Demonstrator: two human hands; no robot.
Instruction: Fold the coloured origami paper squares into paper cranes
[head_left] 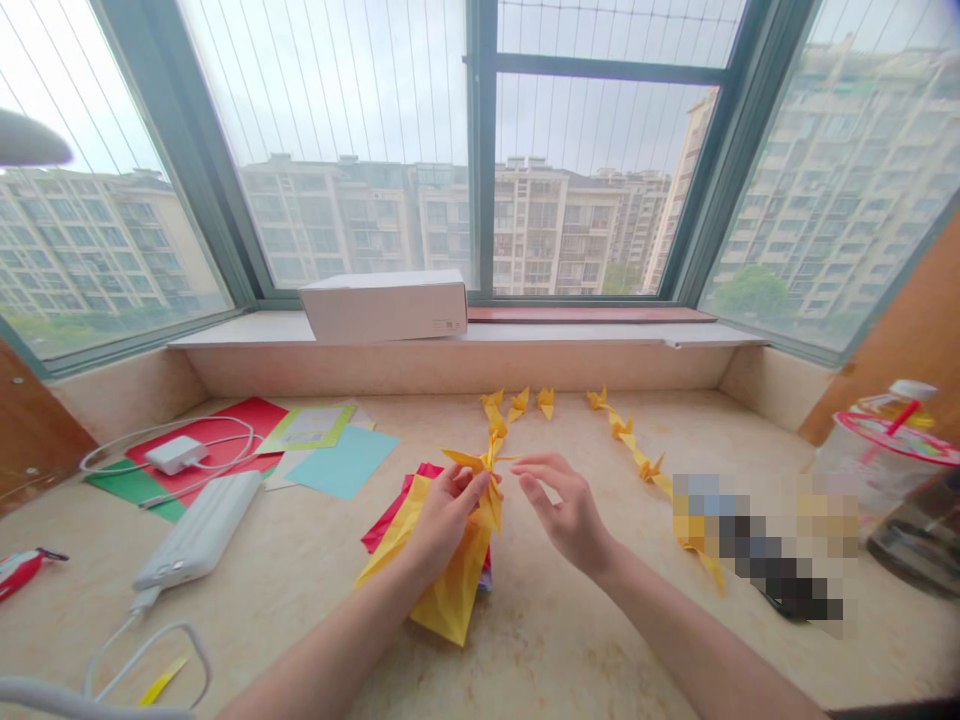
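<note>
A yellow origami crane [491, 480] with pointed wings and a thin tip sits in my left hand [450, 510], whose thumb and fingers pinch its lower body. Just to the right, my right hand [566, 505] has its fingers bent and a little apart, close to the crane's thin right tip; whether they touch it is hard to make out. Beneath my left hand lie creased yellow paper sheets [450, 600], over a red paper sheet [386, 520]. Several finished yellow cranes [519, 403] stand behind, and another row of cranes [621, 427] runs down the right side.
At the left are a white power bank [199, 530] with cables, a white charger [176, 455] and coloured paper sheets [345, 460]. A white box [386, 308] rests on the window ledge. A cup with a red straw [877, 460] stands far right, near a blurred-out patch [757, 555].
</note>
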